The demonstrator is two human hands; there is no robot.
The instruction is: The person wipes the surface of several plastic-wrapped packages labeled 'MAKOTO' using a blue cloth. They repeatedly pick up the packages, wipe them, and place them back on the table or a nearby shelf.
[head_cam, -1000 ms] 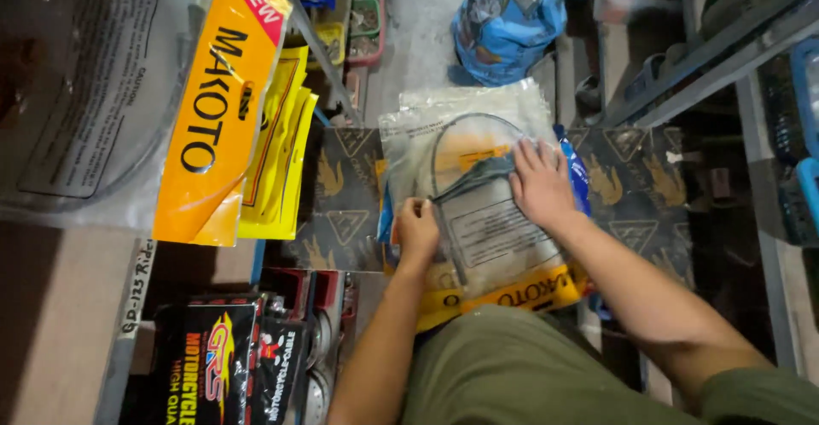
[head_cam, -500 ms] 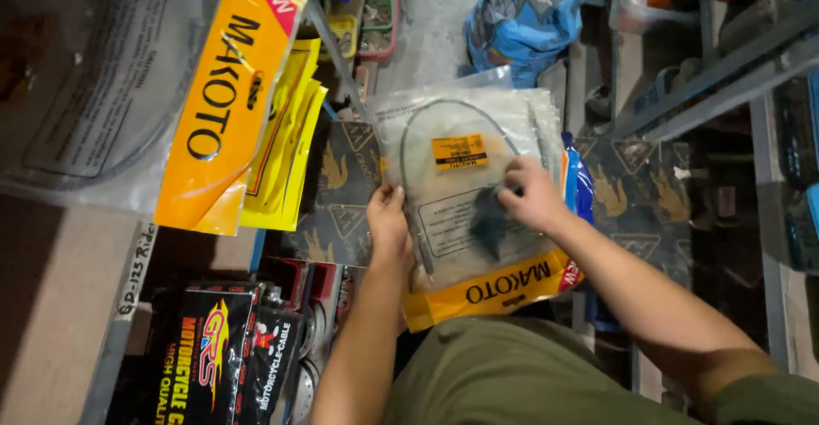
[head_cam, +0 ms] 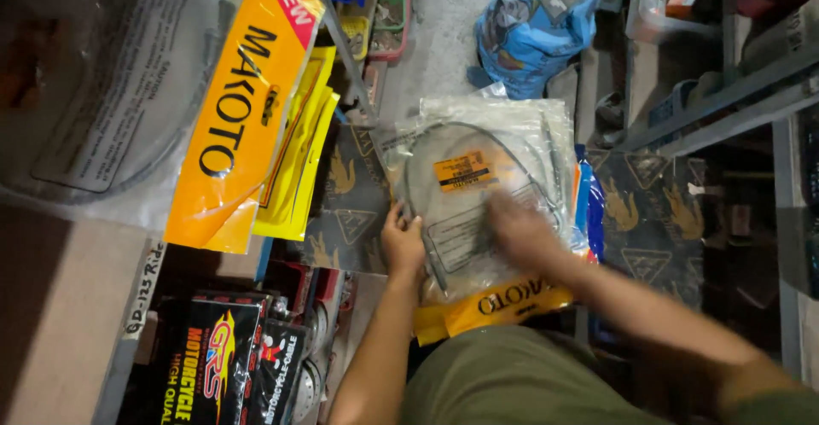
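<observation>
The person's two hands are on a stack of clear plastic packets (head_cam: pixel 486 177) that lies in front of the knees, on a dark patterned surface (head_cam: pixel 354 195). The left hand (head_cam: pixel 403 244) pinches the near-left edge of the top packet, thumb over the plastic and fingers curled at its rim. The right hand (head_cam: pixel 522 230) lies on top of the packet, just right of its middle; it is blurred, so whether its fingers are spread flat or curled cannot be told.

As a judgement, the sorting seems to be midway: one packet is on top and being handled, and several more lie under it, their orange and blue edges showing past the right hand and toward the person's lap. Nothing in view shows a finished pile set apart.

The top packet is a see-through bag, wrinkled and shiny, with a thin grey cable (head_cam: pixel 444 135) coiled in a loop inside. A small orange label (head_cam: pixel 461 171) sits within the loop, beyond the left hand. A yellow header strip (head_cam: pixel 499 301) shows at the near end.

Left of the left hand, large orange and yellow packets (head_cam: pixel 243 118) hang from a shelf. Beyond both hands a blue plastic bag (head_cam: pixel 533 28) rests on the floor.
</observation>
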